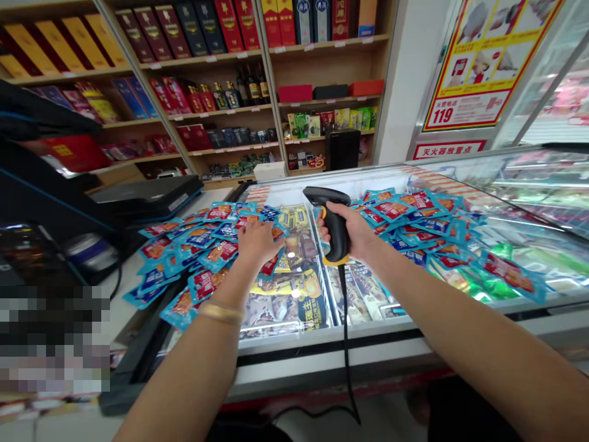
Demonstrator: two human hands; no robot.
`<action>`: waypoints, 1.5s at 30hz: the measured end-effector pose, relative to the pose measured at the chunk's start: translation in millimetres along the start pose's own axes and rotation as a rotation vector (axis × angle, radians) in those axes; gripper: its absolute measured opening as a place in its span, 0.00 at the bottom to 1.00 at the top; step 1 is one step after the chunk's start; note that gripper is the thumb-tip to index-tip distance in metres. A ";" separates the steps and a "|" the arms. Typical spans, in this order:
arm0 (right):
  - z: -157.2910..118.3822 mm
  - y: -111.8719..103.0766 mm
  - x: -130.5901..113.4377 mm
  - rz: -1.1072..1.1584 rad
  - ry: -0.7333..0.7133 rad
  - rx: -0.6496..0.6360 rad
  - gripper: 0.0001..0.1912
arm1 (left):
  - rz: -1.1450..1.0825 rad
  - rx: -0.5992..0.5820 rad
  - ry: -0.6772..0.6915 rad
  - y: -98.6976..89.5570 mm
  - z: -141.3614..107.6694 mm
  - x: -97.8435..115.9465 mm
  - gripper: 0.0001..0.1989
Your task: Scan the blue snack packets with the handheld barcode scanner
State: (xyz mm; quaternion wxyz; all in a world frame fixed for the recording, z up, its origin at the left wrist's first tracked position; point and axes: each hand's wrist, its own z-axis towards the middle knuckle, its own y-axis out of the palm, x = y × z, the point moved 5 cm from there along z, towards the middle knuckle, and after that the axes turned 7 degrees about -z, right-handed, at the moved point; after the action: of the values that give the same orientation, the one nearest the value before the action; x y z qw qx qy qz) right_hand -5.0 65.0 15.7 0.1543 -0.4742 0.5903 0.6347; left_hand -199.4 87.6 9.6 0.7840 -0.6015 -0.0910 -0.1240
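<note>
Black plastic barcode scanner (334, 227), yellow-trimmed, corded: right hand (354, 236) is gripping its handle upright with fingers wrapped fully around, head pointing left across the glass freezer lid (294, 334). Left hand (257, 242) is resting palm-down on a heap of blue-and-red snack packets (202, 248), fingers spread and slightly curled over one or two packets, nothing lifted clear (a gold bangle (221, 313) is sitting on that wrist). Second heap of matching packets (423, 221) is lying to the right of the scanner, spilling toward the lid's near edge. Scanner cord (346, 344) is hanging down over the front of the freezer. Register terminal (50, 202) is standing at far left; shelves of boxed bottles (193, 37) are lining the back wall. Risks, as judged: loose packets are sitting on slick glass and could slide off the edge if the left hand is sweeping too broadly; the dangling cord could snag and jerk the scanner.
</note>
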 end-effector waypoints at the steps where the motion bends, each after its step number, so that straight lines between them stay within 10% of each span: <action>1: 1.3 -2.2 5.4 -0.005 0.014 0.003 0.10 | 0.025 -0.019 0.008 0.9 -0.8 -0.1 0.22; 9: -4.1 -21.7 20.4 -0.073 0.028 -0.010 0.08 | 0.111 -0.042 0.000 2.1 2.5 0.3 0.11; 16: -8.1 -19.2 22.0 -0.067 0.055 0.007 0.07 | -0.115 0.037 0.001 -1.5 2.2 -7.2 0.26; 25: -9.3 -17.0 20.5 -0.070 0.033 -0.043 0.08 | -1.022 0.230 -0.064 -12.3 1.3 2.9 0.18; 31: -12.1 -12.8 19.3 -0.079 0.020 -0.072 0.08 | -1.661 -0.026 -0.362 5.4 -3.5 14.2 0.16; 45: -12.8 -9.7 20.2 -0.121 0.008 -0.094 0.09 | -1.567 -0.150 -0.340 13.6 -15.2 31.6 0.12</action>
State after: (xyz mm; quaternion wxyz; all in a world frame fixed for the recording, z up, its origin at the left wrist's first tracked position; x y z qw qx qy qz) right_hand -2.5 48.7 -4.1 0.1676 -0.5183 0.5308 0.6493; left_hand -165.3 73.5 2.4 0.4020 -0.4247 -0.5959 -0.5504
